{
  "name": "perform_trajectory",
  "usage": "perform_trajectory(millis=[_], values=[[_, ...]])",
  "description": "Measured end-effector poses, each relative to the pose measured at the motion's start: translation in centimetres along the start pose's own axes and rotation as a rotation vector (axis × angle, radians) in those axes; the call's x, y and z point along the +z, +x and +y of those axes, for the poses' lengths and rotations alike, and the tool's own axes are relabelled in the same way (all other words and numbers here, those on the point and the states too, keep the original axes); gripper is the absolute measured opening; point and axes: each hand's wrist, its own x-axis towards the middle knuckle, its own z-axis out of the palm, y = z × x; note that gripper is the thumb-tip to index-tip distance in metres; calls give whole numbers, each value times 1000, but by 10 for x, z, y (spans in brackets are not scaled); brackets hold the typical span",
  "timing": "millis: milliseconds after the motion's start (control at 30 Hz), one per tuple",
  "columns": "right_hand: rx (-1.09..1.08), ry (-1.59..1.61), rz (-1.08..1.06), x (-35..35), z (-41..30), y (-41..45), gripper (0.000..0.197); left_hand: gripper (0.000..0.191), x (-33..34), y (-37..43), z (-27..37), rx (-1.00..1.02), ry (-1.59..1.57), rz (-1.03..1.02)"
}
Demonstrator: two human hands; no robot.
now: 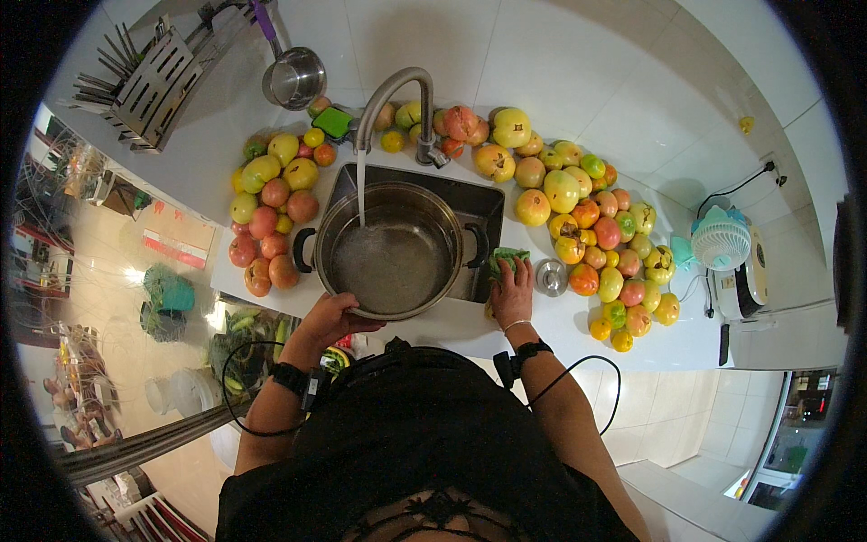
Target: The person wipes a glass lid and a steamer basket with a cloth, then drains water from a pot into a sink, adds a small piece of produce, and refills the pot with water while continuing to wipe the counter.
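Note:
Under the curved metal faucet (399, 85), a running stream falls into a large metal pot (393, 261) with two black handles. The pot rests over the dark sink basin (484, 203) and holds water. My left hand (333, 320) grips the pot's near-left rim, thumb on top and fingers beneath. Right of the sink, my right hand (513, 295) lies on a green cloth (504, 260), its fingers bent over it. Close to that hand is a round metal sink stopper or lid (552, 278).
Many tomatoes (607, 232) cover the counter to the right; others (263, 222) lie left and behind the faucet. A green sponge (332, 122), a small saucepan (294, 78) and a slotted chopstick rack (150, 88) are behind left. A small fan (721, 244) stands far right.

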Motion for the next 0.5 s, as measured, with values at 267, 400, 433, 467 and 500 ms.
perform_trajectory(millis=[267, 400, 433, 467, 500], values=[[-1, 19, 4, 2, 1, 1, 62, 57, -6, 4, -3, 2, -15, -13], [-1, 12, 1, 3, 3, 0, 62, 53, 0, 4, 0, -8, -9, 39], [-4, 11, 2, 3, 3, 0, 62, 52, 1, 3, 1, -17, 6, 49], [-3, 11, 2, 3, 4, 0, 62, 52, 1, 3, 1, -17, 7, 49], [-2, 14, -1, 3, 4, 0, 63, 51, 2, 2, 1, -17, 11, 51]])
